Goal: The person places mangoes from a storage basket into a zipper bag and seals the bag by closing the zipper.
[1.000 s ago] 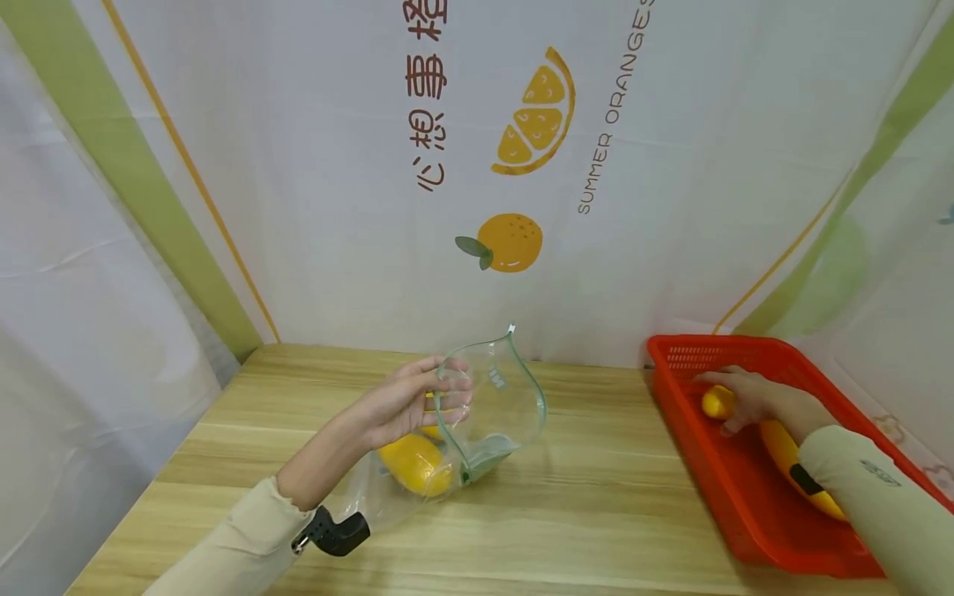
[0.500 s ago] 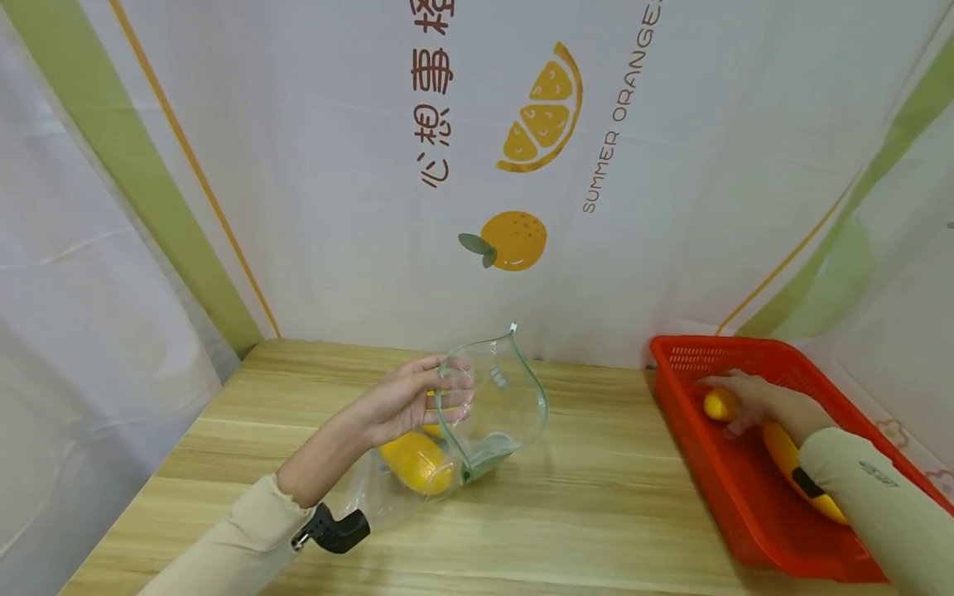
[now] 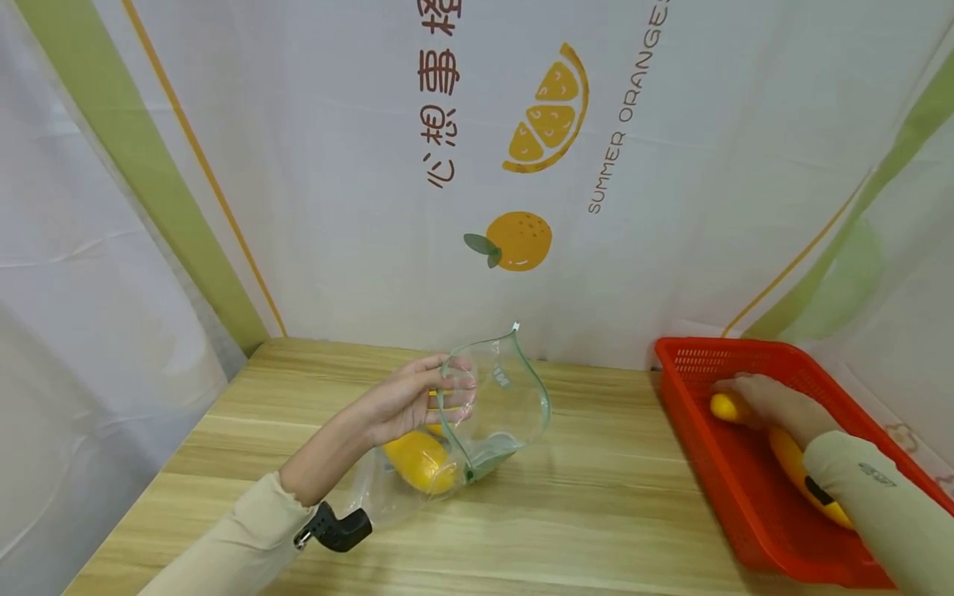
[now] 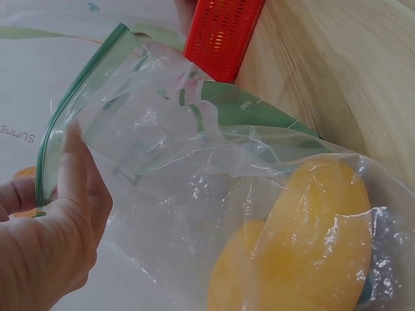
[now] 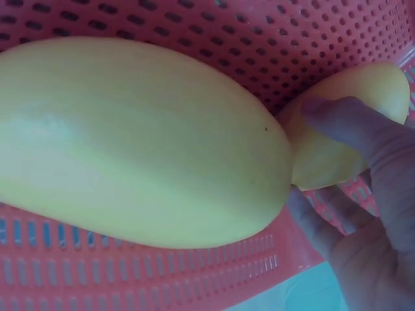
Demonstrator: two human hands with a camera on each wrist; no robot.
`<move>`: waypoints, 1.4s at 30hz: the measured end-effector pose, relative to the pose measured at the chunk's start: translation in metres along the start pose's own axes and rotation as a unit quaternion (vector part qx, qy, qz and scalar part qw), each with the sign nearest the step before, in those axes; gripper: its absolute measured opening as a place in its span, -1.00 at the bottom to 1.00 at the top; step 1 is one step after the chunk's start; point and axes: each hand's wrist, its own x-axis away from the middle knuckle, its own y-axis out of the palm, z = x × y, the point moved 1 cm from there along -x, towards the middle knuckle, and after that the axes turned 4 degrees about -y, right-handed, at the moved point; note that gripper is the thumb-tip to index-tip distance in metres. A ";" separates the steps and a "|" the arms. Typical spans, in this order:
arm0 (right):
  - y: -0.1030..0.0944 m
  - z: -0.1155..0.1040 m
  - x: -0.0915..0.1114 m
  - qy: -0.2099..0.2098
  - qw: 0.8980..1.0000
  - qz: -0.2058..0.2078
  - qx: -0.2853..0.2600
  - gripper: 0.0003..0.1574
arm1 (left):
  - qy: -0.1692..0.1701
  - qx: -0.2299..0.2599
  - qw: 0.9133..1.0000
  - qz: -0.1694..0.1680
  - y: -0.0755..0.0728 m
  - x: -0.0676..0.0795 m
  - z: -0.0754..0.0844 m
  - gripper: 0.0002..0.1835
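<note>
My left hand (image 3: 410,401) pinches the green-edged rim of a clear zip bag (image 3: 495,406), fingers inside and thumb outside. The bag's mouth gapes toward the right. Low in the bag lie smooth yellow fruits (image 4: 324,227), partly hidden by the hand in the head view. Over in the red basket (image 3: 696,472), my right hand (image 3: 775,406) grips a small yellow fruit (image 5: 363,97), its thumb across the near side and its fingers reaching beneath. Beside that hand rests a larger, longer yellow fruit (image 5: 142,142), touching the small one in the right wrist view.
Both the basket and the bag are on a wooden table (image 3: 596,497). Behind it hangs a white curtain (image 3: 358,207) with printed oranges. The basket's perforated walls rise around the right hand. A black wrist mount (image 3: 339,530) sits below the left wrist.
The right hand's fingers have drawn in around the small fruit, which has tilted slightly. The left hand and bag hold still, while the head view has shifted a little.
</note>
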 end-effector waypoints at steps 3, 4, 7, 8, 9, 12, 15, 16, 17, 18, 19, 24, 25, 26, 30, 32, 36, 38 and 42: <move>-0.002 0.001 0.001 0.005 1.000 -0.008 0.001 -0.40 | 0.000 0.001 1.000 -0.001 0.001 0.000 0.001 -0.68; -0.003 0.001 0.001 0.008 1.000 -0.013 0.000 -0.40 | 0.000 0.001 1.000 -0.001 0.001 0.000 0.001 -0.68; -0.007 0.000 0.002 0.021 0.999 -0.026 -0.008 -0.39 | -0.001 0.003 1.000 0.002 0.001 0.001 0.001 -0.69; -0.008 0.000 0.003 0.021 0.999 -0.029 -0.010 -0.39 | -0.001 0.003 1.000 0.003 0.001 0.001 0.001 -0.69; -0.009 -0.001 0.003 0.024 0.999 -0.031 -0.016 -0.38 | -0.001 0.003 1.000 0.003 0.001 0.001 0.001 -0.68; -0.013 -0.002 0.004 0.037 0.998 -0.036 -0.040 -0.35 | -0.003 0.004 1.000 0.001 0.001 0.001 0.001 -0.67; -0.015 -0.001 0.005 0.048 0.997 -0.031 -0.061 -0.30 | -0.003 0.005 1.000 -0.001 0.001 0.001 0.000 -0.67; -0.015 0.000 0.006 0.049 0.996 -0.030 -0.066 -0.29 | -0.002 0.004 1.000 -0.002 0.001 0.001 0.000 -0.67; -0.016 0.001 0.006 0.048 0.996 -0.028 -0.068 -0.29 | -0.002 0.004 1.000 -0.002 0.002 0.001 0.000 -0.68; -0.016 0.002 0.007 0.048 0.996 -0.028 -0.073 -0.27 | -0.002 0.004 1.000 -0.002 0.002 0.001 0.001 -0.68; -0.017 0.003 0.007 0.049 0.996 -0.027 -0.076 -0.26 | -0.003 0.003 1.000 -0.002 0.002 0.001 0.001 -0.68; -0.021 0.008 0.009 0.051 0.995 -0.025 -0.080 -0.23 | -0.005 0.000 1.000 -0.003 0.003 0.001 0.002 -0.67; -0.023 0.008 0.010 0.049 0.995 -0.022 -0.079 -0.24 | -0.006 0.000 1.000 -0.002 0.003 0.001 0.002 -0.67; -0.024 0.009 0.010 0.047 0.996 -0.018 -0.079 -0.24 | -0.006 0.000 1.000 -0.002 0.003 0.001 0.002 -0.68; -0.029 0.009 0.016 0.046 0.996 0.001 -0.082 -0.22 | -0.007 0.002 1.000 0.001 0.003 0.002 0.003 -0.70; -0.032 0.009 0.019 0.051 0.995 0.010 -0.085 -0.21 | -0.006 0.002 1.000 0.001 0.003 0.002 0.003 -0.71; -0.040 0.008 0.026 0.055 0.993 0.016 -0.104 -0.18 | -0.005 0.005 1.000 -0.001 0.004 0.001 0.003 -0.71; -0.044 0.007 0.029 0.054 0.992 0.016 -0.112 -0.18 | -0.003 0.005 1.000 -0.001 0.004 0.001 0.003 -0.71; -0.054 0.005 0.033 0.055 0.994 0.011 -0.093 -0.19 | -0.002 0.004 1.000 -0.003 0.004 0.001 0.003 -0.70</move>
